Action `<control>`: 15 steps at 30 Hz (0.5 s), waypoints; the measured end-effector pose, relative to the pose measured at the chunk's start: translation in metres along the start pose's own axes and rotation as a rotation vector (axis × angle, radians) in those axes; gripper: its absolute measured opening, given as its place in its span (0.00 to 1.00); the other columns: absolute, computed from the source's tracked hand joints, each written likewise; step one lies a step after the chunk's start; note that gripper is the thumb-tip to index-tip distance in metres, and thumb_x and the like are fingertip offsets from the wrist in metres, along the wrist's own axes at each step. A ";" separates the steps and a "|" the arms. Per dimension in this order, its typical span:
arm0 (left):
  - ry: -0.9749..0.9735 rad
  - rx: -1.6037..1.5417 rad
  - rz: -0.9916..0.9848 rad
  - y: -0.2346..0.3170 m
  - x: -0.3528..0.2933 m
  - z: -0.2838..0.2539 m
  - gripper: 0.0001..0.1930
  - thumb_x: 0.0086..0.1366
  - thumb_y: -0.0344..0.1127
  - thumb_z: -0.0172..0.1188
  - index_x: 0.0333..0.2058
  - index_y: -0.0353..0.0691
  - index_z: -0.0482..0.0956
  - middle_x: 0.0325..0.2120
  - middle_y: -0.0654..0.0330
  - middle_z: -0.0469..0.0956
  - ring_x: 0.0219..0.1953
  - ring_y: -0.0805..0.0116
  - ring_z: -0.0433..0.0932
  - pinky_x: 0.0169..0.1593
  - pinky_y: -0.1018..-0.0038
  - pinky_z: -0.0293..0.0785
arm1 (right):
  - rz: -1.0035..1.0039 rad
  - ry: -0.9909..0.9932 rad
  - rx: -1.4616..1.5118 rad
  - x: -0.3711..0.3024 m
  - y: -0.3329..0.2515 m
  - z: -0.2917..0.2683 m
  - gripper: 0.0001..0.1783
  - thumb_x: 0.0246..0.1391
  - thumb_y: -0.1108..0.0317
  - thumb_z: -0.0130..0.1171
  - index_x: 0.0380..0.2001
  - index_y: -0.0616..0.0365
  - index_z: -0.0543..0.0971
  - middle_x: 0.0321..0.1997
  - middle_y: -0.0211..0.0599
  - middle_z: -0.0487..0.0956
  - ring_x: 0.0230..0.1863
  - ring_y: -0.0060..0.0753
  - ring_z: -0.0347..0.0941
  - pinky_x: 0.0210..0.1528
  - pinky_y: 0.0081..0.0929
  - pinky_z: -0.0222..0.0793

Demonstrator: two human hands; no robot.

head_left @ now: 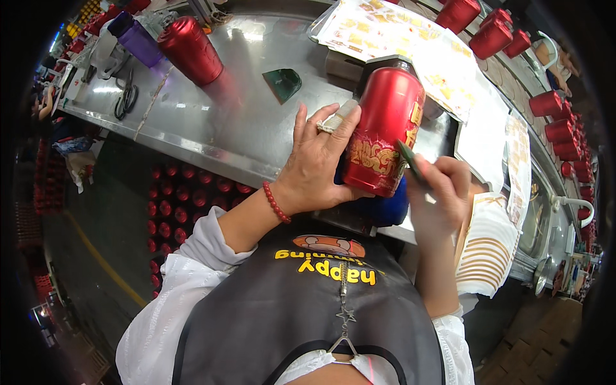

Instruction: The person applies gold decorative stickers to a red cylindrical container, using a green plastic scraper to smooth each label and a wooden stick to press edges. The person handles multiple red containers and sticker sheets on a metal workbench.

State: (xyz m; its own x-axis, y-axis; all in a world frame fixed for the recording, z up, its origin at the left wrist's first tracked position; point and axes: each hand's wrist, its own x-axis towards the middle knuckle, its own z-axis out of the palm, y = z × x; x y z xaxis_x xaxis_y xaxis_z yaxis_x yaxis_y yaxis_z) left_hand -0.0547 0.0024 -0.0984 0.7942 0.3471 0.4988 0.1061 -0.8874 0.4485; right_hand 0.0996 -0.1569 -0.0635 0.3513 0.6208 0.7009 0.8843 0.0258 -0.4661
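Observation:
A shiny red metal bottle (384,122) with a gold pattern (377,156) lies with its base toward me and its neck away. My left hand (316,160) holds its left side, thumb near the base, with a pale wrapping on one finger. On the right, my right hand (443,186) pinches a thin dark green scraper (409,159); its tip rests against the gold pattern. Below the bottle shows something blue (391,208), mostly hidden. A flat dark green piece (282,83) lies on the metal table (250,122).
Another red bottle (190,51) and a purple bottle (136,42) stand at the far left, near black scissors (126,99). Printed sheets (410,42) cover the far right. A stack of white sheets with gold bands (491,250) is at right. Red bottles (494,35) line a conveyor behind.

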 end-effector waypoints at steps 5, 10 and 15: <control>-0.027 -0.009 -0.058 -0.007 -0.004 0.007 0.63 0.46 0.65 0.72 0.70 0.28 0.52 0.45 0.47 0.78 0.68 0.45 0.58 0.71 0.39 0.34 | -0.197 -0.244 0.351 0.007 -0.021 -0.007 0.25 0.31 0.80 0.73 0.40 0.53 0.85 0.31 0.33 0.72 0.32 0.34 0.68 0.31 0.30 0.66; -0.051 0.081 -0.023 -0.006 0.001 -0.001 0.64 0.45 0.68 0.72 0.69 0.28 0.53 0.43 0.48 0.79 0.67 0.45 0.58 0.71 0.39 0.34 | -0.278 -0.232 0.247 0.006 -0.012 -0.005 0.26 0.33 0.77 0.73 0.43 0.55 0.84 0.33 0.36 0.75 0.31 0.37 0.70 0.33 0.33 0.67; 0.019 0.026 -0.011 0.000 0.002 -0.005 0.62 0.45 0.66 0.72 0.69 0.29 0.55 0.45 0.49 0.79 0.68 0.45 0.59 0.71 0.39 0.34 | 0.592 -0.033 0.493 -0.005 -0.001 -0.009 0.09 0.63 0.67 0.63 0.39 0.63 0.78 0.33 0.29 0.78 0.32 0.17 0.73 0.33 0.16 0.69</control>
State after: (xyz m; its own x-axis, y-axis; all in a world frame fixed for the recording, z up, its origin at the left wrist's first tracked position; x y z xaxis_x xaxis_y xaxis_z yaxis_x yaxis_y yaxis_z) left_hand -0.0561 0.0047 -0.0932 0.7816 0.3619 0.5081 0.1299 -0.8911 0.4349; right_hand 0.1000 -0.1672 -0.0620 0.7069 0.6628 0.2469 0.3097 0.0237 -0.9505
